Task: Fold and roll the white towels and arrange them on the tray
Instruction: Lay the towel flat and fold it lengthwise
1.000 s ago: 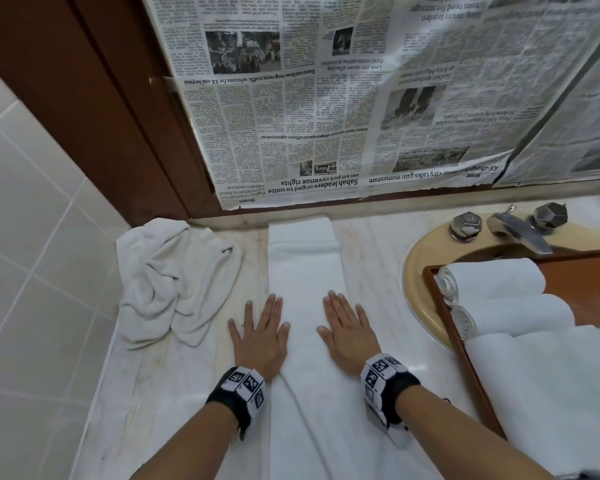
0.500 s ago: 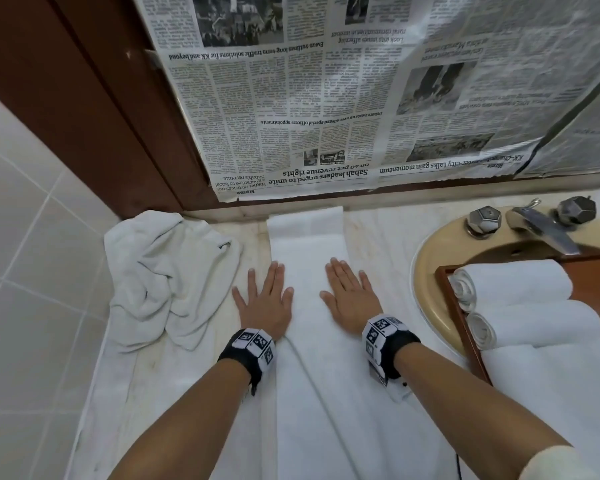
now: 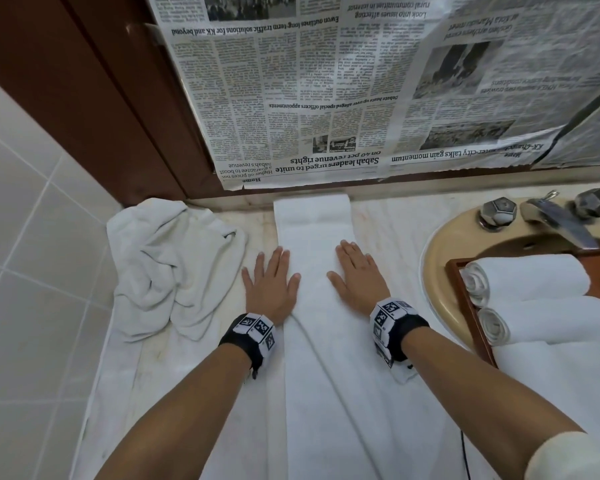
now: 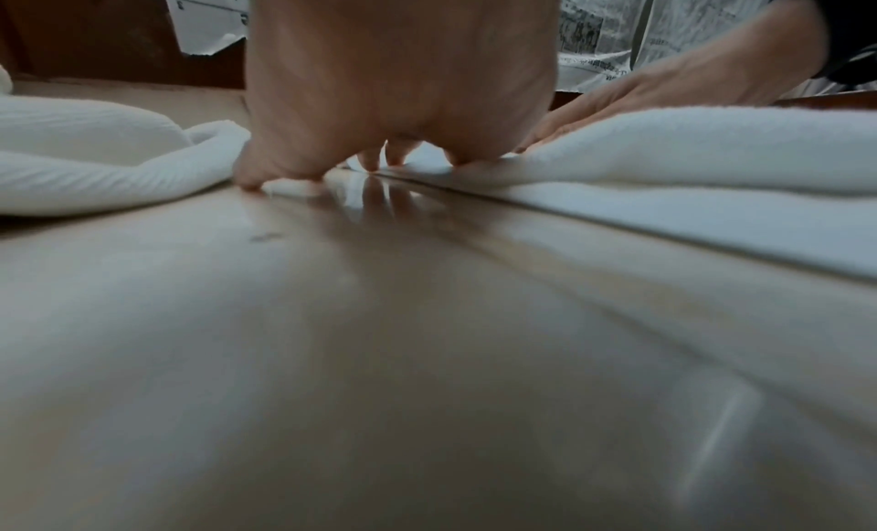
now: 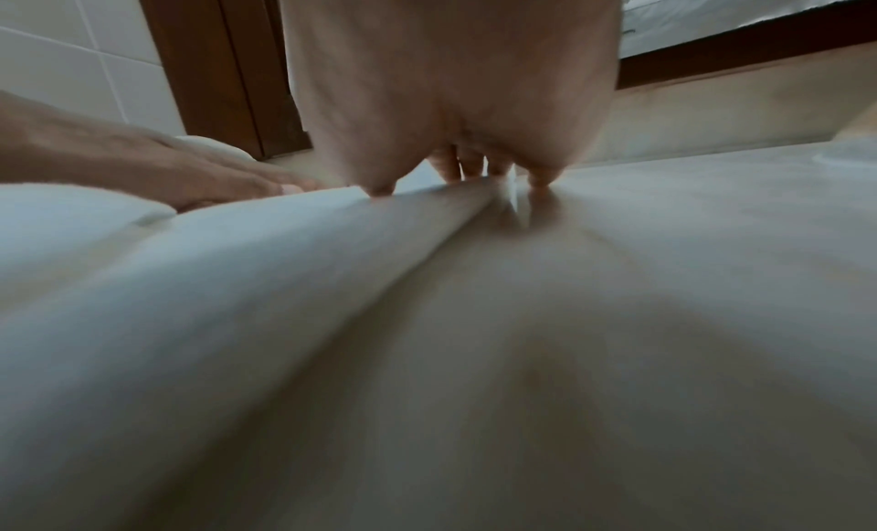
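A long white towel (image 3: 312, 258), folded into a narrow strip, lies along the marble counter from the wall toward me. My left hand (image 3: 269, 282) presses flat on its left edge with straight fingers, partly on the counter. My right hand (image 3: 357, 277) lies flat on its right edge. In the left wrist view my left fingers (image 4: 379, 160) touch the counter beside the towel (image 4: 664, 156). A wooden tray (image 3: 465, 306) over the sink holds two rolled white towels (image 3: 530, 275) and a flat folded one (image 3: 568, 393).
A crumpled white towel (image 3: 167, 261) sits at the counter's left by the tiled wall (image 3: 32, 237). Newspaper (image 3: 343, 91) covers the surface behind. A beige sink (image 3: 440, 244) with metal faucet (image 3: 558, 220) is at right.
Both flat hands have slid forward along the towel toward the wall, smoothing the strip. The head view has shifted closer.
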Demonstrator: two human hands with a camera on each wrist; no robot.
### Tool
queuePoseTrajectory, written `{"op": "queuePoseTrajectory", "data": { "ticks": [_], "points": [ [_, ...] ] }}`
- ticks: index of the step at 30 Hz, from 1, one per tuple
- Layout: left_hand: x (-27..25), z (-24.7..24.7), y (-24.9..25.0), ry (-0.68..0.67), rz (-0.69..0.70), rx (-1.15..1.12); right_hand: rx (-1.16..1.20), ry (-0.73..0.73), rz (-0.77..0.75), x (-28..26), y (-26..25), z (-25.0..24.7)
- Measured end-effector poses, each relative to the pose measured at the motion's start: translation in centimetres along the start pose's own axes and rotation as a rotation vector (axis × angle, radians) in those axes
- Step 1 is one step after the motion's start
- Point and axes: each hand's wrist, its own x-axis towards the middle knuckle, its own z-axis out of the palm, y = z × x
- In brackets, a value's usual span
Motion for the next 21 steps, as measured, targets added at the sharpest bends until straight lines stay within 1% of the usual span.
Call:
{"op": "queuePoseTrajectory", "data": {
  "ticks": [2, 5, 6, 8, 10, 13, 17, 18, 21],
  "points": [
    [-0.7, -0.3, -0.3, 0.023, 0.052, -0.081, 0.057, 0.028, 0.004, -0.9, -0.2, -0.3],
    [-2.3, -0.9, -0.4, 0.039, 0.122, -0.284, 0.166, 0.067, 0.024, -3.0, -0.4, -0.9],
    [-3.1, -1.1, -0.3, 0.039, 0.143, -0.304, 0.196, 0.082, 0.03, -4.0, -0.6, -1.1],
    [-4.8, -1.2, -0.2, 0.038, 0.194, -0.292, 0.243, 0.109, 0.027, -6.1, -0.9, -1.2],
    [-6.4, -1.1, 0.0, 0.009, 0.234, -0.285, 0.26, 0.101, 0.024, -8.6, -1.1, -0.8],
    [-7.9, -0.8, 0.5, 0.0, 0.268, -0.251, 0.236, 0.035, 0.019, -11.7, -1.3, 0.2],
    [-8.4, -0.9, 1.5, -0.015, 0.267, 0.013, 0.145, -0.052, 0.049, -14.1, -1.9, 0.8],
    [-8.5, -0.9, 1.7, -0.033, 0.265, 0.043, 0.134, -0.075, 0.06, -14.5, -2.1, 0.7],
    [-9.0, -0.6, 1.9, -0.114, 0.267, 0.002, 0.128, -0.141, 0.097, -15.0, -3.1, 0.3]
  ]
}}
